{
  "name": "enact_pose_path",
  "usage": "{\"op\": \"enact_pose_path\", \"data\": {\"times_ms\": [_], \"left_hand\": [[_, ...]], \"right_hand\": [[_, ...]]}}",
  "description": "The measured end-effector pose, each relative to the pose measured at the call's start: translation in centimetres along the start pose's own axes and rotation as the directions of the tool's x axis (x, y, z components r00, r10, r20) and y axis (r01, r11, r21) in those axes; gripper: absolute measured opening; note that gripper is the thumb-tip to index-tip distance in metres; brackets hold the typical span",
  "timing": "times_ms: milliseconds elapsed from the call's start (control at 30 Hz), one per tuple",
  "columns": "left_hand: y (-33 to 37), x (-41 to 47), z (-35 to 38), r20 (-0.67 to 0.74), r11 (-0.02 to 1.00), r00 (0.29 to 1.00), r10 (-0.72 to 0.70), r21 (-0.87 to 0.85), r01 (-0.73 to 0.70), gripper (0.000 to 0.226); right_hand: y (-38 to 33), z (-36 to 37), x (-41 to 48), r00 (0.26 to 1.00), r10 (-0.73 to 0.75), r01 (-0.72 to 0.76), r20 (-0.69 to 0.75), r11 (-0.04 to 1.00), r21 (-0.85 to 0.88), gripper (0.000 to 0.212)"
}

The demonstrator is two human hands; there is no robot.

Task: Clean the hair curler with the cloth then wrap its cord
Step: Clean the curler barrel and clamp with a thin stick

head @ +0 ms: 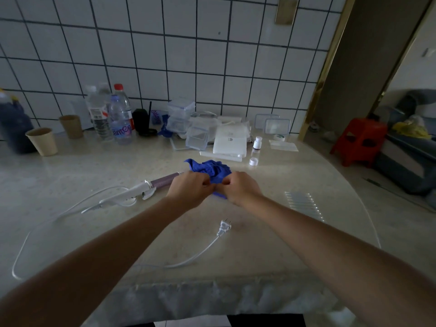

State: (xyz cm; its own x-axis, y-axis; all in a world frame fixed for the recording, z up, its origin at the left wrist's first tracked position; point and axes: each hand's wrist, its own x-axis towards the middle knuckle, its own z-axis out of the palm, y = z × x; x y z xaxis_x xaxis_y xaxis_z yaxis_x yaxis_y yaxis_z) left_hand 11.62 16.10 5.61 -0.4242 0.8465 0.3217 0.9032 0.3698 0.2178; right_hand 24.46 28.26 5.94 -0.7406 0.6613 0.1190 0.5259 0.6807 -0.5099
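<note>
On the glossy beige stone table (99, 166) below the white tiled wall (165, 55), my left hand (188, 188) and right hand (240, 187) clench the crumpled blue cloth (212, 169).

Two bare forearms in frame, no sleeves anywhere up to the frame edge. Left hand (188, 188) and right hand (243, 186): no gloves, rings, watch or wristbands. Fingers (205, 183) bare too; nails not readable.

Cloth (213, 169) lies right of curler (151, 187); plug (224, 228) nearer.
</note>
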Motion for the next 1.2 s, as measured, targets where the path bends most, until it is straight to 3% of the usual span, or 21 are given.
{"op": "enact_pose_path", "data": {"times_ms": [167,400,567,633,733,833,933,1067,1200], "left_hand": [[0.5,1.5,1.0,0.089,0.969,0.993,0.083,0.226,-0.102,0.038],[0.5,1.0,1.9,0.047,0.989,0.998,0.051,0.137,-0.057,0.048],[-0.5,0.0,0.4,0.126,0.982,0.980,0.155,0.091,-0.167,0.040],[-1.1,-0.8,-0.4,0.171,0.983,0.969,0.179,0.011,-0.183,0.042],[-2.4,-2.9,-1.4,0.110,0.972,0.977,0.185,-0.168,-0.165,0.044],[-5.4,-4.5,-1.7,0.033,0.971,0.996,0.080,-0.227,-0.070,0.050],[-9.9,-4.8,-2.2,-0.057,0.999,0.998,-0.021,-0.045,0.018,0.028],[-14.2,-4.5,-1.9,0.056,0.961,0.962,-0.269,0.079,0.264,0.053],[-14.4,-3.7,-1.6,0.115,0.947,0.940,-0.322,0.031,0.320,0.027]], "right_hand": [[-0.4,-0.3,0.8,0.995,0.071,-0.062,0.072,0.991,-0.119,0.052],[-0.4,-0.6,0.4,0.994,0.049,-0.034,0.100,0.989,-0.143,0.046],[0.3,-0.4,-1.0,0.987,-0.069,0.062,0.144,0.997,0.055,0.035],[0.3,0.2,-2.0,0.981,-0.134,0.100,0.139,0.969,0.225,0.030],[0.2,1.6,-3.4,0.978,-0.177,0.126,0.107,0.921,0.369,0.034],[0.0,3.4,-4.3,0.986,-0.157,0.120,0.047,0.888,0.444,0.037],[-0.3,4.7,-4.2,0.992,-0.123,0.103,0.009,0.866,0.489,0.029],[-0.8,6.0,-2.6,0.997,-0.076,0.068,-0.006,0.843,0.534,0.025],[-1.7,6.7,-1.3,0.996,-0.087,0.062,0.017,0.819,0.570,0.028]]}}
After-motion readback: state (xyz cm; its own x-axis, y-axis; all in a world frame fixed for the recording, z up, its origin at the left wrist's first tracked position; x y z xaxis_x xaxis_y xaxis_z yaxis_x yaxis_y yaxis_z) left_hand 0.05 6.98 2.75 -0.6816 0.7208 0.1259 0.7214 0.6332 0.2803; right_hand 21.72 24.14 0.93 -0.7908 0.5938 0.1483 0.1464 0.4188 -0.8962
